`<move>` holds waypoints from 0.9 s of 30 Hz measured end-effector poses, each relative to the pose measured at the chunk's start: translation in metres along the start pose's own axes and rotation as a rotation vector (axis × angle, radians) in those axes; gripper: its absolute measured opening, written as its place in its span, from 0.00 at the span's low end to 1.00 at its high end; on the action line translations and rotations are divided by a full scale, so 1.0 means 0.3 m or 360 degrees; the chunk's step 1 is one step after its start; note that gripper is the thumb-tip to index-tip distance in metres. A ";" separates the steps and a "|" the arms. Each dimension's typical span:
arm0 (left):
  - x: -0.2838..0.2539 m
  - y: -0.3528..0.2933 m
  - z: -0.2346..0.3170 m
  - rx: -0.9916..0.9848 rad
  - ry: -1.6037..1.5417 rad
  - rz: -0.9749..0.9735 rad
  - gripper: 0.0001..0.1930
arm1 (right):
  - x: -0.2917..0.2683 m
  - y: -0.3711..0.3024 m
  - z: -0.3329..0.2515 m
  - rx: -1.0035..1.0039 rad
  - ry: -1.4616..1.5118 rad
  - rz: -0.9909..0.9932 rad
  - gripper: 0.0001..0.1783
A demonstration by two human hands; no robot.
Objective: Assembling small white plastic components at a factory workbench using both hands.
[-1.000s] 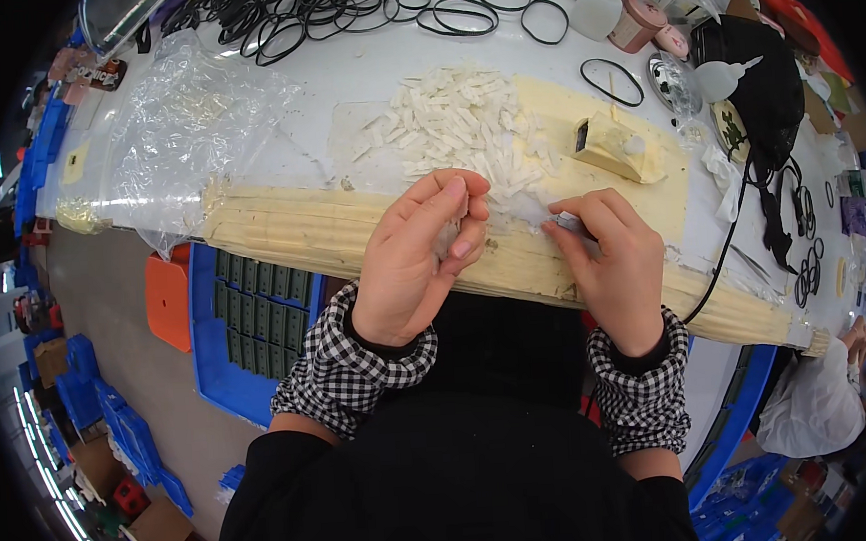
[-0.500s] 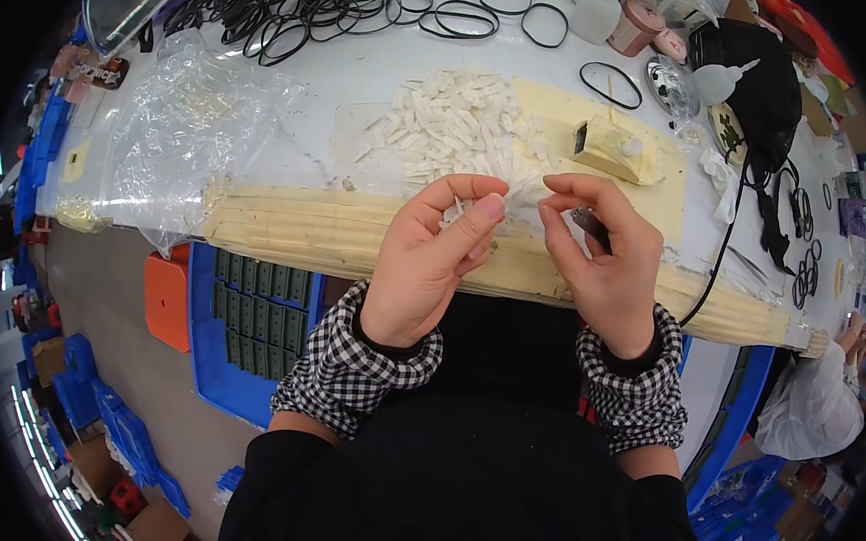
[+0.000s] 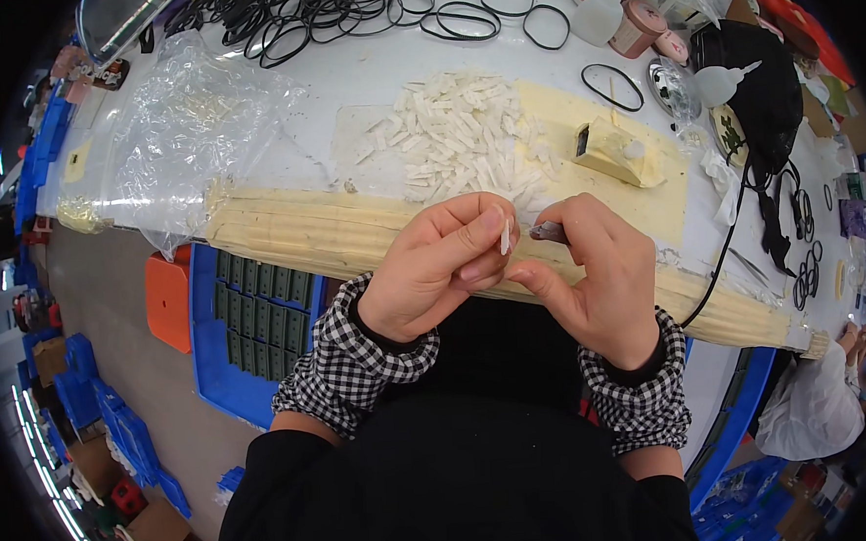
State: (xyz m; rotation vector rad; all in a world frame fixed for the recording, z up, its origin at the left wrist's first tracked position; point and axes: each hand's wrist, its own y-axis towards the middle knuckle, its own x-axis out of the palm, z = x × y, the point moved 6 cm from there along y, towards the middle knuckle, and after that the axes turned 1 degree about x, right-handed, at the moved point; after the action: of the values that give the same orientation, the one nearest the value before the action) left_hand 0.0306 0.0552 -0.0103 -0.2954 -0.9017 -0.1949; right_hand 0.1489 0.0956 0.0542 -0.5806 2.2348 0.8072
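My left hand (image 3: pixel 433 266) pinches a small white strip (image 3: pixel 505 237) between thumb and fingertips, above the table's front edge. Just to its right, my right hand (image 3: pixel 605 281) is curled round a short greyish tool with a flat, blade-like end (image 3: pixel 548 231); most of that tool is hidden in the fingers. Its visible end points toward the strip, a small gap away. My right thumb reaches toward the left fingers. Beyond both hands lies a heap of similar white strips (image 3: pixel 460 132), partly over a pale yellow sheet (image 3: pixel 667 150).
A yellow wrapped block (image 3: pixel 618 153) sits on the sheet. Black rubber rings (image 3: pixel 459 19) pile at the back. Clear plastic bag (image 3: pixel 191 136) lies left; black cloth bag (image 3: pixel 757 107) with a cable lies right. A blue crate (image 3: pixel 233 379) of dark green parts stands below the padded edge (image 3: pixel 313 223).
Both hands have dropped slightly toward me and the left has turned, so its white strip now shows. My right hand has opened its thumb away, and the tool's end now points left.
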 end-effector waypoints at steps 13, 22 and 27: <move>0.010 -0.003 0.003 -0.0003 0.0002 -0.0090 0.09 | 0.021 -0.002 -0.010 0.0004 -0.0217 -0.0045 0.20; 0.010 -0.003 0.001 0.0013 0.0027 -0.0135 0.09 | 0.019 -0.006 -0.015 0.0023 -0.0259 -0.0092 0.18; 0.012 -0.003 0.004 0.0031 0.0023 -0.0120 0.08 | 0.023 -0.008 -0.020 0.0011 -0.0271 -0.0079 0.18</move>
State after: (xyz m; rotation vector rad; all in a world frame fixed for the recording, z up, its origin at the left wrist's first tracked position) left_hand 0.0315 0.0546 -0.0065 -0.2413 -0.9005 -0.2576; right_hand 0.1430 0.0887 0.0519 -0.5413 2.0596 0.7928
